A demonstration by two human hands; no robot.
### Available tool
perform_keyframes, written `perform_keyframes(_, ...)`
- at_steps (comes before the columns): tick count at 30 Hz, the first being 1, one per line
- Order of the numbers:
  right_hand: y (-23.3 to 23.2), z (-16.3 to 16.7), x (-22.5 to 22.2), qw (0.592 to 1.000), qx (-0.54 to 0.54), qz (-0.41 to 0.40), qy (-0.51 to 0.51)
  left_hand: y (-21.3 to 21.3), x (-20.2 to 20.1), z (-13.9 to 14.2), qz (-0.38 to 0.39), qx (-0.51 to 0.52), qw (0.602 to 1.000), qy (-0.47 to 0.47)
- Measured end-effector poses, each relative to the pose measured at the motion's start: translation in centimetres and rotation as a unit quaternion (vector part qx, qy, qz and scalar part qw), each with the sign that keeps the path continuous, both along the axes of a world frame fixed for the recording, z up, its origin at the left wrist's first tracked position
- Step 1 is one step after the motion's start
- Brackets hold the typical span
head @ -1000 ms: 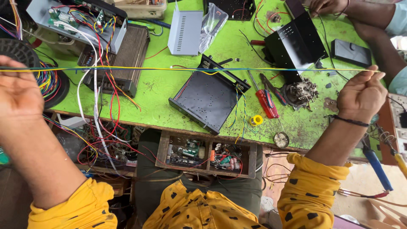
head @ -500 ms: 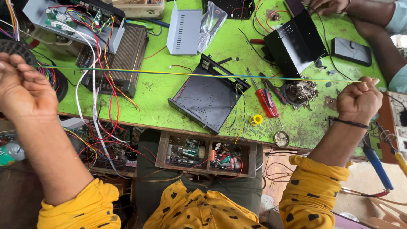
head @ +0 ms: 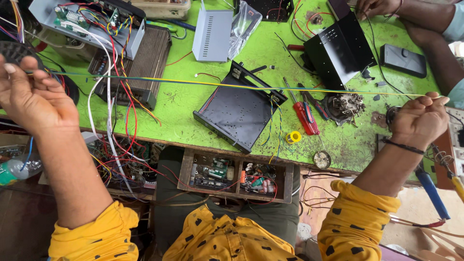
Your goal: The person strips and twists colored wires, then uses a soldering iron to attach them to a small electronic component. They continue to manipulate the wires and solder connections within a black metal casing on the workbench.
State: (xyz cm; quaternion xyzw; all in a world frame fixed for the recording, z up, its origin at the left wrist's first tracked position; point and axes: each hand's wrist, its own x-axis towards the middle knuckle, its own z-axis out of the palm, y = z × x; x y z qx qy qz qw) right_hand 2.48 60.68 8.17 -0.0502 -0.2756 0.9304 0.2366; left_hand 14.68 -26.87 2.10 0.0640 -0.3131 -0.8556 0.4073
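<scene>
Stretching a thin yellow-green wire (head: 232,86) taut across the upper middle of the frame, above the green table (head: 193,104). Left hand (head: 34,96) at left edge pinches one end between fingertips; right hand (head: 418,121) at right is clenched on the other end. Wire runs over the black metal tray (head: 237,113) and red screwdriver (head: 305,116). Best to keep pull even and level, clear of the loose cables.

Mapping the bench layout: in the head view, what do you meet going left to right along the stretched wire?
left hand → stretched yellow-green wire → open black chassis tray → red-handled screwdriver → round multi-pin component → right hand, closed in a fist on the wire's end.
</scene>
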Motion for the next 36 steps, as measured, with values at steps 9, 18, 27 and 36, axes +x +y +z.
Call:
perform_keyframes(9, -0.9, 0.0, -0.1, 0.999, -0.028, 0.031, 0.008, 1.2, -0.2, -0.1, 0.022, 0.053, 0.998, -0.034)
perform_keyframes(18, -0.1, 1.0, -0.6, 0.999, -0.038, 0.017, 0.005, 1.3, -0.6, 0.0, 0.016, 0.039, 0.999, -0.002)
perform_keyframes(27, -0.4, 0.9, -0.3, 0.998, -0.034, 0.039, 0.019, 1.1, -0.4, 0.4, 0.02, 0.038, 0.999, -0.003)
perform_keyframes(36, -0.1, 2.2, 0.0, 0.998, 0.007, 0.027, 0.063, 4.2, -0.3, 0.1, 0.029, 0.054, 0.998, 0.003)
